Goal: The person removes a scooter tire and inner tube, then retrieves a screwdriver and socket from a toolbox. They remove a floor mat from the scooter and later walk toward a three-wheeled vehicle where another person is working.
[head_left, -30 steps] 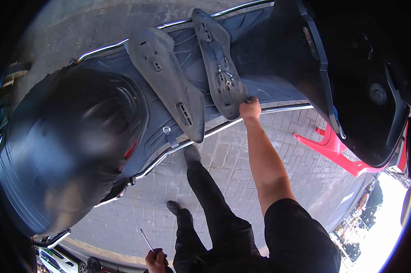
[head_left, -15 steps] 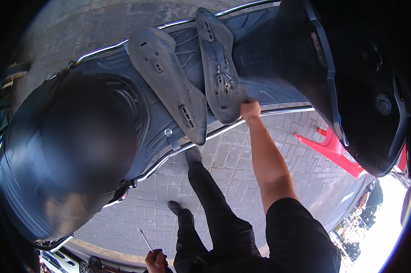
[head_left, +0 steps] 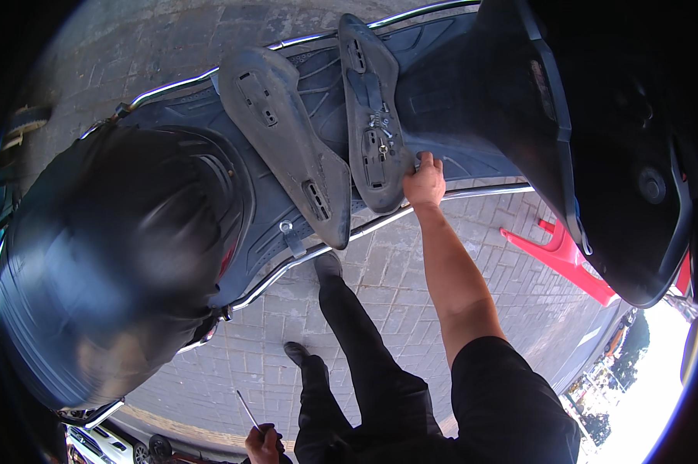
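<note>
In my left hand [head_left: 264,445], low in the view, the fingers are closed around a screwdriver [head_left: 247,408] whose thin metal shaft points up and away. My right hand [head_left: 424,182] is closed at the near end of a long dark grey plastic panel [head_left: 387,182], over the scooter's footboard [head_left: 465,151]. What its fingertips pinch is too small to make out. Several loose screws [head_left: 381,122] lie on that panel around its slots. A second dark plastic panel [head_left: 283,131], also slotted, rests beside it to the left.
The black scooter seat [head_left: 124,255] bulges at the left, and the dark front shield [head_left: 565,116] rises at the right. A chrome rail [head_left: 380,222] runs along the footboard's near edge. On the paving [head_left: 395,309] stands a red plastic stool [head_left: 561,259].
My right hand has shifted slightly farther onto the footboard, its fingers now curled higher beside the panel's end. My left hand with the screwdriver has stayed nearly still.
</note>
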The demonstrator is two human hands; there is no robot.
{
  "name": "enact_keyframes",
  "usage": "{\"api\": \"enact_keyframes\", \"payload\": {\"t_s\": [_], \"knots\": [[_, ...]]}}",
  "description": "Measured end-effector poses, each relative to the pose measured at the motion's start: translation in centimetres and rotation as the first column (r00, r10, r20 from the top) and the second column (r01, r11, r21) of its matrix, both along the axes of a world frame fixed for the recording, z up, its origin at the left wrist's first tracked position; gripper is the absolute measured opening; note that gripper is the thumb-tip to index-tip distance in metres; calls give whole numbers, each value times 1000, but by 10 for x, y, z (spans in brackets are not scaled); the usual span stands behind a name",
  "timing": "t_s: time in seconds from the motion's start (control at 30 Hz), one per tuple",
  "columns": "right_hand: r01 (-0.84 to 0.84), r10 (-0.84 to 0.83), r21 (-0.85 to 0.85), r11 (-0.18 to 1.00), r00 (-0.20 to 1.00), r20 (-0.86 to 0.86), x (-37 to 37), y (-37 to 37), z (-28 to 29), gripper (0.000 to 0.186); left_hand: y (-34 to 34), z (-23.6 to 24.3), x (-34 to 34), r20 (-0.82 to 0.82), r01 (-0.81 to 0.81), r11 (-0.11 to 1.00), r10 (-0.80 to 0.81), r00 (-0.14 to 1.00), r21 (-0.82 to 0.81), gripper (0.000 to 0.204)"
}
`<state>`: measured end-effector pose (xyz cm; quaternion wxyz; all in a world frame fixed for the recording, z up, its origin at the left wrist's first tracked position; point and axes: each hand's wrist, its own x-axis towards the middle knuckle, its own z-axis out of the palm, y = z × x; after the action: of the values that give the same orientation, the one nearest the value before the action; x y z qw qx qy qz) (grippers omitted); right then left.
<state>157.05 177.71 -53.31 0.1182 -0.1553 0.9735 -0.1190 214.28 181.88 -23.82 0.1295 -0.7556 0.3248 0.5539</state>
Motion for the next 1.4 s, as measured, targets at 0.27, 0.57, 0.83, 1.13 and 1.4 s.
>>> {"api": "enact_keyframes", "payload": {"t_s": [0.27,0.57,0.83,1.13,1.4], "knots": [[-159,144,42,986,961,237,-4,-55,-8,25,0,-2,-11,7,14,1000,-14,1000,2,17],[-174,140,105,979,952,272,-4,-64,-7,27,7,-3,-14,7,-44,999,44,999,3,16],[-137,138,-24,990,945,295,-7,-54,-14,25,11,-7,-10,22,39,999,-39,999,-12,15],[-135,146,-56,989,941,306,-16,-30,-13,22,10,-7,-17,7,53,999,-53,999,6,13],[-63,76,-55,997,960,271,-16,-17,-2,23,13,-6,-17,-37,-57,998,57,998,-11,13]]}}
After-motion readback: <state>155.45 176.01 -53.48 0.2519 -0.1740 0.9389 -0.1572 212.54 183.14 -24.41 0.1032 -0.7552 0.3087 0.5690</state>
